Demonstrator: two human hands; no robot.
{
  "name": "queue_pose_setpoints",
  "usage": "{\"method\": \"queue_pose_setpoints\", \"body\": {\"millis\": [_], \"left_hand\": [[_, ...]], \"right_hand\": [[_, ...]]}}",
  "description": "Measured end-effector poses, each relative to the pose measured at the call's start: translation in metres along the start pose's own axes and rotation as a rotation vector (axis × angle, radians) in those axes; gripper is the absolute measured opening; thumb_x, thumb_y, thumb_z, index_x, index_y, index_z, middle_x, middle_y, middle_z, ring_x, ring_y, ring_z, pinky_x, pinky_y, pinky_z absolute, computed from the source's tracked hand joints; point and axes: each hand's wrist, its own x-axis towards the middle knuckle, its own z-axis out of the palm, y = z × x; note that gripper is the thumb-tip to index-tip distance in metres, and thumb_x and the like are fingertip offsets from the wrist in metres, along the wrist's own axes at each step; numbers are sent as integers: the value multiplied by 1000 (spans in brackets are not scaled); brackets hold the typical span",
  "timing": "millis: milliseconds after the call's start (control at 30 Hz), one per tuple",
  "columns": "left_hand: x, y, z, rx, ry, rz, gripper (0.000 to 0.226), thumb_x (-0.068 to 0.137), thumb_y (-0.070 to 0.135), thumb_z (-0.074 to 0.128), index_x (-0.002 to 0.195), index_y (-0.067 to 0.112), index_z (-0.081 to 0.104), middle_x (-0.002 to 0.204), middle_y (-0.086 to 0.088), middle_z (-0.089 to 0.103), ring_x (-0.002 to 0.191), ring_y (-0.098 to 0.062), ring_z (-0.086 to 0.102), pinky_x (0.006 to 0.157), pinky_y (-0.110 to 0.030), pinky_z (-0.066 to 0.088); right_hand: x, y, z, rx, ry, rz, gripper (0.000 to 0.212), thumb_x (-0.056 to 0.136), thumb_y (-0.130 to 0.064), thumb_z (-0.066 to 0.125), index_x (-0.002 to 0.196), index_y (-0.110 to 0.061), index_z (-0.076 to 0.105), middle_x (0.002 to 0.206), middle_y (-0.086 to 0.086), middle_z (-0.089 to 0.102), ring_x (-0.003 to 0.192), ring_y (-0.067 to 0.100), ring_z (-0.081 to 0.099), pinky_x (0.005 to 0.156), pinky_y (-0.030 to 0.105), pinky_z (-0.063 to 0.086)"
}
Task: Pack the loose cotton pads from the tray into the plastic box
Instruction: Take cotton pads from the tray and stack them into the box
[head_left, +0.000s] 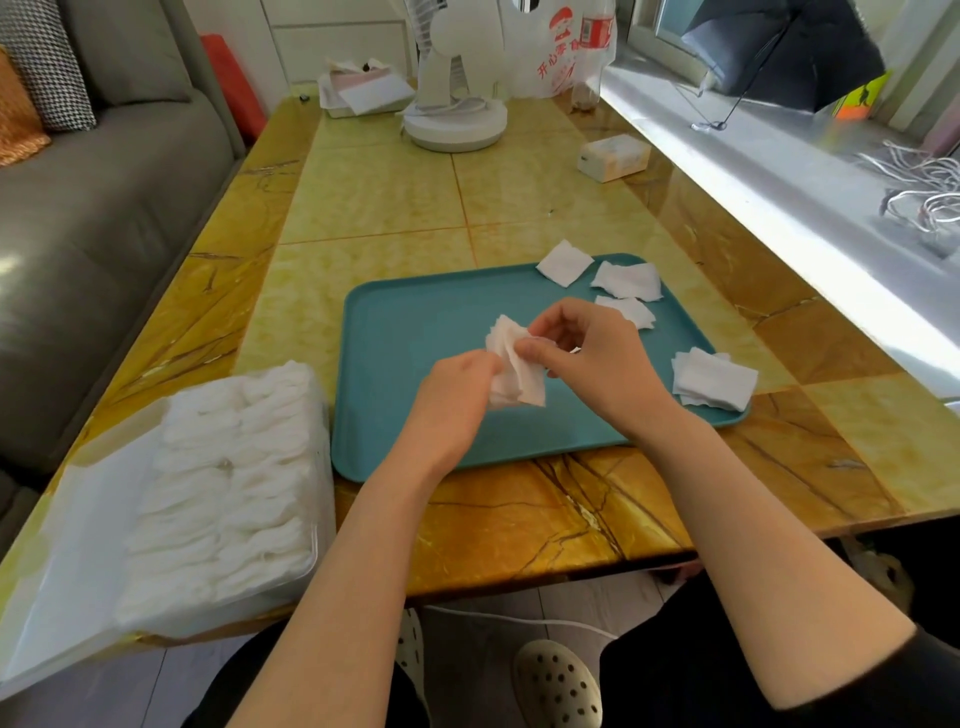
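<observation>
Over the middle of the teal tray (405, 358), both hands hold a small stack of cotton pads (517, 371) between them. The left hand (457, 395) has its grip closed round the stack's lower left edge, fingers curled under it. The right hand (597, 358) pinches the upper edge between thumb and fingertips. The stack is raised off the tray floor and fans out a little.

More loose pads (627, 280) lie on the tray at about 1 o'clock from its centre: three small lots close together, the farthest one overhanging the far rim. A thicker pile (714, 379) sits at 3 o'clock, against the right rim.

The plastic box (223, 493) stands on the bench (374, 208) at 8 o'clock from the tray, just beside its left rim. It is packed with rows of white pads, and its lid (67, 545) is folded open to the left.
</observation>
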Motion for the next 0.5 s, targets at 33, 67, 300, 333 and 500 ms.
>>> {"method": "queue_pose_setpoints", "body": {"millis": [33,67,300,333,500], "left_hand": [[-1,1,1,-49,-15,-35,38,75,43,41,84,13,62,82,-6,58,77,-20,48,73,-41,42],[-1,3,1,-72,-29,-53,45,74,51,41,85,14,65,86,-6,64,80,-22,52,76,-39,43],[2,-8,6,152,102,53,19,87,16,59,70,11,62,60,2,50,55,-11,41,47,-17,29],[4,-9,7,164,121,49,18,87,15,58,72,8,63,61,1,50,56,-11,41,48,-19,30],[5,-7,16,177,143,57,22,88,17,58,87,-3,66,72,-7,56,65,-16,45,56,-28,32]], "right_hand": [[-1,1,1,-11,5,-4,13,80,-19,73,77,-21,61,73,-3,63,65,6,54,66,27,50],[-1,2,1,-24,8,-12,12,80,-19,73,77,-21,61,72,-4,62,64,6,54,65,26,50],[-5,4,-7,-193,-32,-10,8,88,-26,64,90,-18,62,81,-5,63,77,10,57,72,23,47],[-4,7,-12,-295,7,23,13,91,-27,61,98,-16,61,88,-4,63,86,13,58,78,28,47],[-10,26,-43,-1050,-27,415,50,94,-35,54,132,-7,37,134,16,44,126,35,38,99,42,36]]}}
